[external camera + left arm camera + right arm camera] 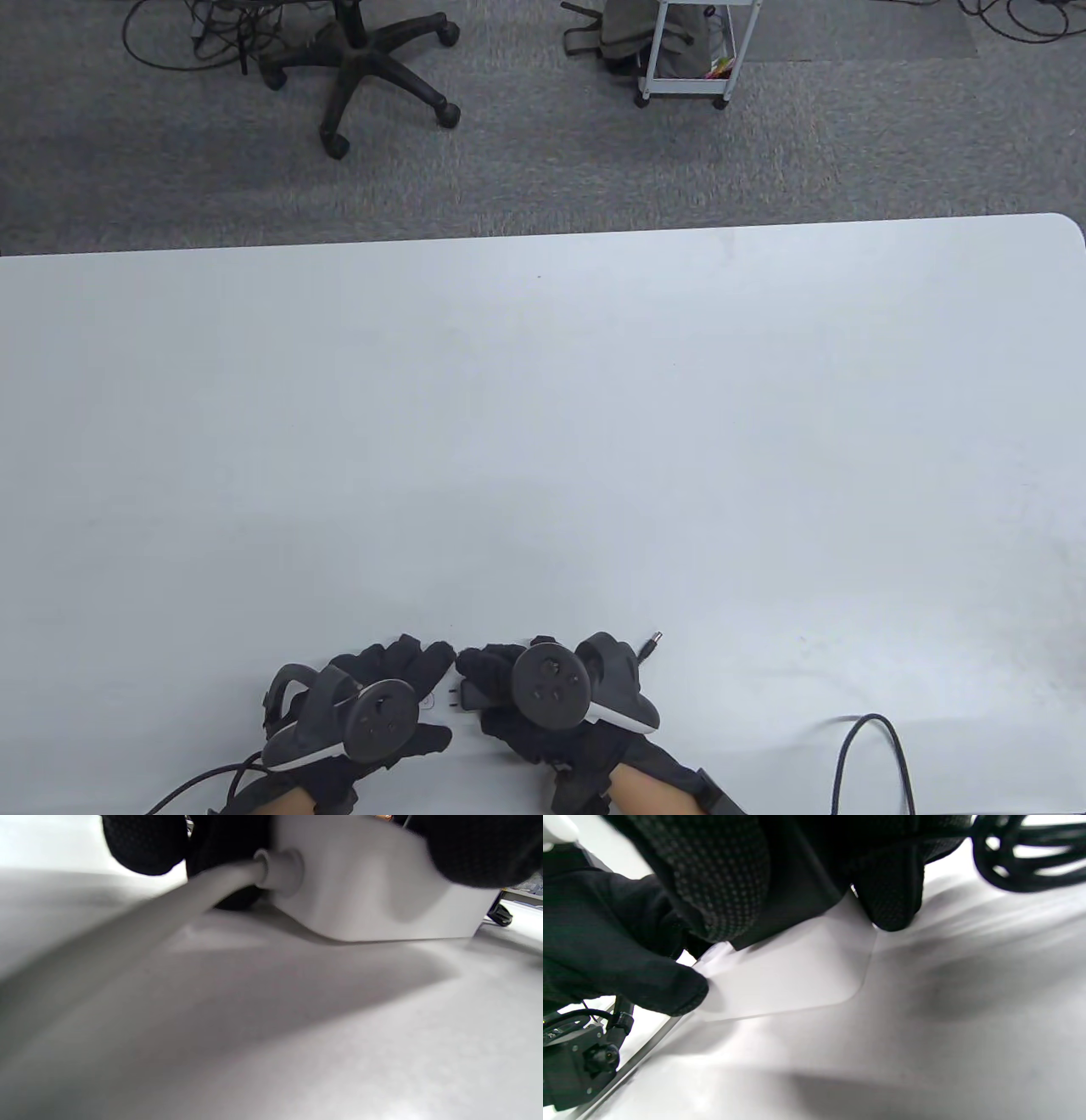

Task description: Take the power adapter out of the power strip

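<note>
Black power adapter with bare metal prongs [465, 694] gripped in gloved right hand [543, 692], just beside white plastic power strip [382, 895] held under gloved left hand [373, 705] on white table [543, 424]

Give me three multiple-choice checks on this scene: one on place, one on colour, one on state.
1. Where do both hands work?
A. far edge
B. near edge, middle
C. right corner

2. The power strip body is:
A. white
B. black
C. red

3. The power adapter prongs are:
A. seated in the strip
B. bare, outside the strip
C. hidden from every view

Answers:
1 B: the left hand and right hand sit at the table near edge.
2 A: it shows white in the left wrist view.
3 B: the prongs show bare between the hands.
</note>
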The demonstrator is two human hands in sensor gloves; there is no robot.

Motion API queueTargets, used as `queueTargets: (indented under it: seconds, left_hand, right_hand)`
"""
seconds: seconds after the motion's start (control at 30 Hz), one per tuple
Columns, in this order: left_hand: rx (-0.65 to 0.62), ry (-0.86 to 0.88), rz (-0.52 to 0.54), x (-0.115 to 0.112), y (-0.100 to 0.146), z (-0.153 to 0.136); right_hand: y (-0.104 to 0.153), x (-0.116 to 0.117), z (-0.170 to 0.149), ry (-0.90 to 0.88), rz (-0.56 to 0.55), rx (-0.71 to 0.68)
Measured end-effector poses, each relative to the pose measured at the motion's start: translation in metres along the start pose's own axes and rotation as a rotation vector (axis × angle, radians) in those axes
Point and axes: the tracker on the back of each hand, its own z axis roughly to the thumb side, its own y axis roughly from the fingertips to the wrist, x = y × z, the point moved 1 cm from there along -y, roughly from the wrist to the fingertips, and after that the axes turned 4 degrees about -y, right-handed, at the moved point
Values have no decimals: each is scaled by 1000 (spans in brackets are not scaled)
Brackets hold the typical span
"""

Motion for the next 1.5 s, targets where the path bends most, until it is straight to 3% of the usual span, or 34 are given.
queueTargets:
  seconds: [0.3,0.67,1.03,1.1,1.17,1.27,1.5]
  left_hand:
    - [-18,19,24,0,0,3]
    - [16,63,1,3,-4,1]
    - [19,61,-4,4,-7,5]
    - [21,62,-6,4,-8,5]
    - [20,70,-10,4,-8,4]
    - [19,91,-20,4,-10,3]
    - [23,78,-13,4,-8,2]
  right_hand:
    - [4,5,8,113,-14,-26]
    - [0,0,-2,-67,-37,-69]
    - [1,-7,-5,-98,-71,-78]
    - [6,-20,-7,-179,-128,-104]
    - [21,-48,-7,-368,-270,-145]
    - [39,-74,-14,-346,-376,-133]
    - [26,-59,-30,-232,-324,-14]
